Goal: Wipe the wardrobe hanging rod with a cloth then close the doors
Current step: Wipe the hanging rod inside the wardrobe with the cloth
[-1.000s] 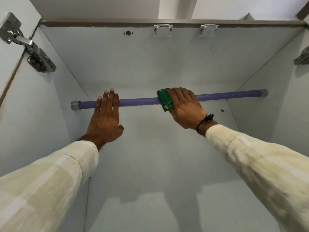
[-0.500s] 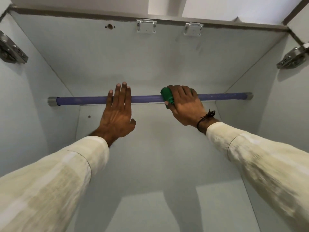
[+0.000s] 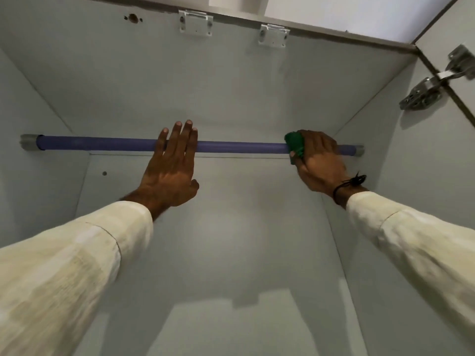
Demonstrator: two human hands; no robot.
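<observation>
1. Change noted: a second ago the green cloth point(image 3: 295, 145) sat near the middle of the purple hanging rod point(image 3: 239, 147); now it is close to the rod's right end, just beside the grey end socket point(image 3: 359, 149). The left hand point(image 3: 171, 170) has also shifted along the rod toward its middle.
2. Right hand point(image 3: 320, 163): fingers curled over the rod with the cloth bunched under them, gripping cloth and rod together. A dark cord sits at the wrist.
3. Left hand: open, fingers straight and together, laid flat over the rod, holding nothing; it appears to steady the rod.
4. Judgement: the right half of the rod is likely covered. The stretch from the left hand out to the left end socket point(image 3: 27, 142) looks not yet reached by this stroke.
5. Room: little travel remains rightward, with the right side panel point(image 3: 401, 160) close to the knuckles. Leftward run is open except for the resting left hand.
6. Wardrobe is empty of hangers. A door hinge point(image 3: 421, 95) shows at upper right; doors stand open, closing not yet begun.
</observation>
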